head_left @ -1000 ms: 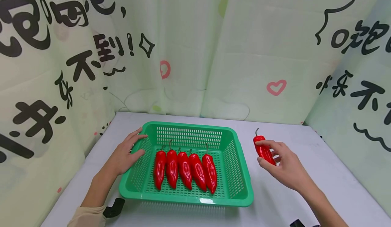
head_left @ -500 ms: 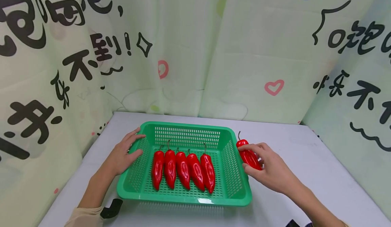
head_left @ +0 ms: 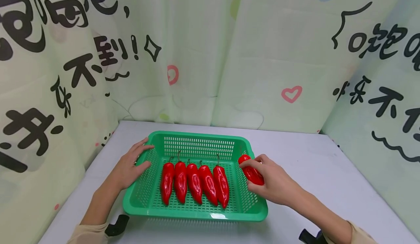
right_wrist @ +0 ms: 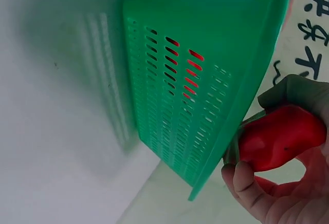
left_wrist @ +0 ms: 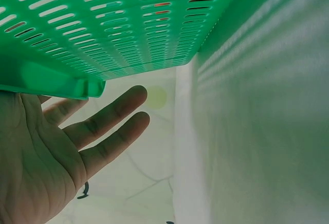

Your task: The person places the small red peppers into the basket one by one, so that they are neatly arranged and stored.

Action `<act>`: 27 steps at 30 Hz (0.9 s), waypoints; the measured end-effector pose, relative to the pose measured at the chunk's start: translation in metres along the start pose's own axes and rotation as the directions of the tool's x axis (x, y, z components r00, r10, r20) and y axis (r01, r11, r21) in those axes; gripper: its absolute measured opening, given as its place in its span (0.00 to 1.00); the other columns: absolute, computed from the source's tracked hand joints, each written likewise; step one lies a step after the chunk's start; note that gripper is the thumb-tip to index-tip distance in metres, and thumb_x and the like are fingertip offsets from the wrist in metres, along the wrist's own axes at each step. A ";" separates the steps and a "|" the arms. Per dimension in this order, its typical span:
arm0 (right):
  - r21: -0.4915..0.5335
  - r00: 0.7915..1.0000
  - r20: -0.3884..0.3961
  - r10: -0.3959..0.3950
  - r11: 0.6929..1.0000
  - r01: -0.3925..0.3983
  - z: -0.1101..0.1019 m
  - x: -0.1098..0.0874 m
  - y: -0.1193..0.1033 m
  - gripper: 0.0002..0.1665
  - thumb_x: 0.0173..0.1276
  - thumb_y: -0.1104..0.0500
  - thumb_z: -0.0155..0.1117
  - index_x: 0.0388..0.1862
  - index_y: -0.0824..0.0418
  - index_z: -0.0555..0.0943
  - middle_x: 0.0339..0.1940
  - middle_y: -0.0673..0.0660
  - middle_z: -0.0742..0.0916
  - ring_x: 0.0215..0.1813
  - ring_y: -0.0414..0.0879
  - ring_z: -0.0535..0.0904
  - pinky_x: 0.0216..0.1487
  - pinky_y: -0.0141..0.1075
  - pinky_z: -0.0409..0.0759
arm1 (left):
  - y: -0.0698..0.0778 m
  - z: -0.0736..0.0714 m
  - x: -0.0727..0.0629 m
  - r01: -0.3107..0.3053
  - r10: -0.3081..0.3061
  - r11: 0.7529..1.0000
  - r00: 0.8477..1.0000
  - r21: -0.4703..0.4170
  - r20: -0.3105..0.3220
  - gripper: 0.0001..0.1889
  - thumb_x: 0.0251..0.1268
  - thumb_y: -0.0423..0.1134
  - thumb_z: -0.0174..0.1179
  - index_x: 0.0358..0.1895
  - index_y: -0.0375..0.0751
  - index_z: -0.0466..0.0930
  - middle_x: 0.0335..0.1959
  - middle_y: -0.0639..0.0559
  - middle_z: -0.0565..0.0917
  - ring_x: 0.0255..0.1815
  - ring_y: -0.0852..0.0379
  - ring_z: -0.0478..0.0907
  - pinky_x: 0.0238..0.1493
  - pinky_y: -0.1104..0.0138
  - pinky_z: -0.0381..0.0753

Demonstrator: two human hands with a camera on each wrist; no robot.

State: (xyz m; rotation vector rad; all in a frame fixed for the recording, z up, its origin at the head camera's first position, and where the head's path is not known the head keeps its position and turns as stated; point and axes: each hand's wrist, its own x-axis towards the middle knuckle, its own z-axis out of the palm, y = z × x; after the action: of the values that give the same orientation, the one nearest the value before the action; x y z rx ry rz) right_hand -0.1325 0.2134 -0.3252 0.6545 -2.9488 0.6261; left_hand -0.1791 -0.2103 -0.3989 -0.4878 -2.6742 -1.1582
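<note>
A glossy red chili pepper (head_left: pixel 253 173) with a thin stem is pinched between the thumb and fingers of my right hand (head_left: pixel 273 182). It is over the right rim of a green plastic basket (head_left: pixel 197 215). In the right wrist view the held chili pepper (right_wrist: pixel 282 136) appears beside the basket's rim. Several more red chili peppers (head_left: pixel 194 184) lie side by side on the basket floor, stems toward the back. My left hand (head_left: pixel 126 169) rests at the basket's left rim. The left wrist view shows its fingers (left_wrist: pixel 115 111) straight, near the slotted wall.
The basket stands on a white table (head_left: pixel 295 156). A pale green printed curtain (head_left: pixel 262 54) hangs behind and on both sides. Dark straps (head_left: pixel 117 225) sit at both wrists.
My right hand has carried the chili pepper leftward, from beside the basket to over its right rim. The left hand has stayed at the left rim, and the view has shifted slightly.
</note>
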 end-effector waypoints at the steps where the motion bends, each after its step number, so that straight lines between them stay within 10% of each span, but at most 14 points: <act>1: -0.008 1.000 0.007 -0.015 1.000 0.015 0.000 0.002 -0.001 0.29 0.55 0.60 0.76 0.58 0.51 0.84 0.49 0.56 0.82 0.45 0.47 0.78 0.31 0.29 0.82 | 0.000 0.000 0.000 0.000 0.000 1.000 1.000 0.000 -0.001 0.25 0.70 0.38 0.56 0.69 0.40 0.74 0.80 0.40 0.61 0.76 0.32 0.61 0.62 0.34 0.70; 18: -0.095 0.996 0.089 -0.030 0.995 0.038 0.001 0.017 -0.002 0.28 0.68 0.41 0.68 0.62 0.54 0.84 0.55 0.63 0.82 0.54 0.54 0.77 0.34 0.34 0.83 | -0.002 0.001 0.000 -0.005 0.005 1.000 1.000 -0.010 -0.001 0.25 0.70 0.38 0.55 0.69 0.40 0.74 0.80 0.41 0.61 0.77 0.32 0.60 0.64 0.34 0.68; 27: -0.099 0.993 0.116 0.019 0.995 -0.007 0.003 0.018 -0.003 0.33 0.73 0.36 0.59 0.68 0.53 0.81 0.65 0.68 0.79 0.66 0.63 0.73 0.51 0.59 0.82 | -0.002 0.000 -0.001 -0.001 0.001 1.000 1.000 -0.012 -0.005 0.25 0.70 0.38 0.55 0.69 0.40 0.74 0.80 0.41 0.61 0.77 0.33 0.60 0.63 0.34 0.69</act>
State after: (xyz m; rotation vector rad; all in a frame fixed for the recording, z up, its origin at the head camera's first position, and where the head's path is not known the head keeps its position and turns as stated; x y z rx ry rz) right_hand -0.1478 0.2031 -0.3240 0.6858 -3.0701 0.4539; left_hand -0.1792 -0.2113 -0.4006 -0.4873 -2.6644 -1.1744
